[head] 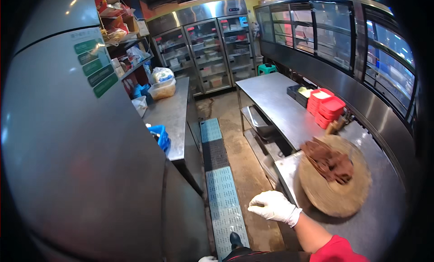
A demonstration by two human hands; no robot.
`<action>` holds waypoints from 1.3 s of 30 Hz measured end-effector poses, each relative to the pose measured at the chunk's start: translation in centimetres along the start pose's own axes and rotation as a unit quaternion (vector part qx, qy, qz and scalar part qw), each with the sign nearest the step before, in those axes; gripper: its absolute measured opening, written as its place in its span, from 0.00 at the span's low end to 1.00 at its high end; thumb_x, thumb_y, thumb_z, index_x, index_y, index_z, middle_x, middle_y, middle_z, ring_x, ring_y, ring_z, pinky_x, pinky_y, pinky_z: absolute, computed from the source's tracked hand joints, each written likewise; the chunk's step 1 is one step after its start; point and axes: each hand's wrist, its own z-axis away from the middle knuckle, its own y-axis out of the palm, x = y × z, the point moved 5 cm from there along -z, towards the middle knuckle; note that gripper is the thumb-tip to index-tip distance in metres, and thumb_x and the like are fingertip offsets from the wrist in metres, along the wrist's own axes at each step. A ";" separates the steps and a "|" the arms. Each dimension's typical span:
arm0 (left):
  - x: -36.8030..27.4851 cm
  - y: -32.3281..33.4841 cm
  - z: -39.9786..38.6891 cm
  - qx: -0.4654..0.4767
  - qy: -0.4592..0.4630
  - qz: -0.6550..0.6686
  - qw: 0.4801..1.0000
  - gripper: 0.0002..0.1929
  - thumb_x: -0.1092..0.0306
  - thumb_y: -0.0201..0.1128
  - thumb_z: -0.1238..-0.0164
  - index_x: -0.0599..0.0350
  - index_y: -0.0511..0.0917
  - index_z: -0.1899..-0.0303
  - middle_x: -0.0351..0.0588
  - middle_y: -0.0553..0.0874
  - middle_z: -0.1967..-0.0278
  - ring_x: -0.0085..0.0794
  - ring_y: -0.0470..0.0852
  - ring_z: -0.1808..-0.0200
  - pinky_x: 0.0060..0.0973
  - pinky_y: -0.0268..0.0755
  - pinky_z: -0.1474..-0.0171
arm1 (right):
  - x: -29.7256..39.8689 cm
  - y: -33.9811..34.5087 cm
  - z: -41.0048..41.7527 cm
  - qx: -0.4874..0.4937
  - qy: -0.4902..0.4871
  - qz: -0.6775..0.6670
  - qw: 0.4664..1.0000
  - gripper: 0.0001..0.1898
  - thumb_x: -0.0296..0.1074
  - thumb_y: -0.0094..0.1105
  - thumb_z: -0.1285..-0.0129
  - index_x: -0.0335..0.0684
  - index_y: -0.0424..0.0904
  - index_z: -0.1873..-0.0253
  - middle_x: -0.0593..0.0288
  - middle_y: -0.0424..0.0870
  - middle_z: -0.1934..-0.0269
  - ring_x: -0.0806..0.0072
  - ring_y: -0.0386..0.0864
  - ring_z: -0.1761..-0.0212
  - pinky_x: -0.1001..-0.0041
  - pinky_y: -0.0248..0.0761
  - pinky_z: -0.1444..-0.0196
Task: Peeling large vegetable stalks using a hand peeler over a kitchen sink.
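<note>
My right hand (pixel 273 206), in a white glove, hangs over the floor beside the right-hand counter. Its fingers are curled together and nothing shows in them. Only a sliver of my left hand (pixel 207 259), also gloved in white, enters at the bottom edge; its fingers are out of sight. Just beyond my right hand, a thick round wooden chopping block (pixel 334 202) stands on the steel counter (pixel 383 194). On the block lies a crumpled reddish-brown pile (pixel 327 160), either cloth or thin slices of food; I cannot tell which.
Red plastic containers (pixel 330 108) and black bins (pixel 298 94) stand on the steel table (pixel 268 92). Blue and dark mats (pixel 222 184) line the aisle. A large steel refrigerator (pixel 84 153) fills the left. Glass-door refrigerators (pixel 208 52) and a green stool (pixel 267 69) are at the far end.
</note>
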 end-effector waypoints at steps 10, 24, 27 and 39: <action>-23.5 -35.3 -26.9 -0.069 0.156 0.057 0.984 0.27 0.53 0.56 0.31 0.54 0.71 0.35 0.57 0.80 0.41 0.46 0.79 0.40 0.32 0.69 0.37 | -19.9 -4.8 -20.8 -0.121 0.266 -0.151 0.944 0.09 0.29 0.54 0.45 0.42 0.86 0.65 0.57 0.86 0.70 0.68 0.82 0.69 0.72 0.75 0.62; -12.3 -47.0 -52.4 -0.137 -0.037 -0.023 0.990 0.24 0.49 0.55 0.33 0.49 0.76 0.40 0.59 0.83 0.50 0.51 0.82 0.48 0.40 0.72 0.43 | -38.3 -9.3 -61.4 -0.056 0.096 -0.164 0.980 0.09 0.37 0.60 0.37 0.39 0.86 0.59 0.59 0.87 0.65 0.72 0.83 0.65 0.74 0.75 0.58; -12.8 -52.4 -55.6 -0.238 -0.055 0.006 0.970 0.23 0.48 0.53 0.33 0.47 0.78 0.42 0.60 0.84 0.53 0.52 0.82 0.49 0.43 0.72 0.43 | -39.7 -9.3 -71.8 -0.018 0.046 -0.168 0.984 0.12 0.40 0.58 0.36 0.39 0.84 0.59 0.57 0.87 0.63 0.68 0.83 0.63 0.72 0.75 0.56; -31.1 -86.8 -86.9 -0.092 0.056 0.620 0.778 0.18 0.70 0.57 0.28 0.62 0.75 0.39 0.48 0.86 0.56 0.31 0.85 0.57 0.27 0.79 0.51 | -54.2 -15.0 -98.8 -0.030 0.099 -0.198 0.975 0.07 0.33 0.62 0.37 0.39 0.85 0.58 0.58 0.87 0.63 0.69 0.84 0.62 0.74 0.77 0.58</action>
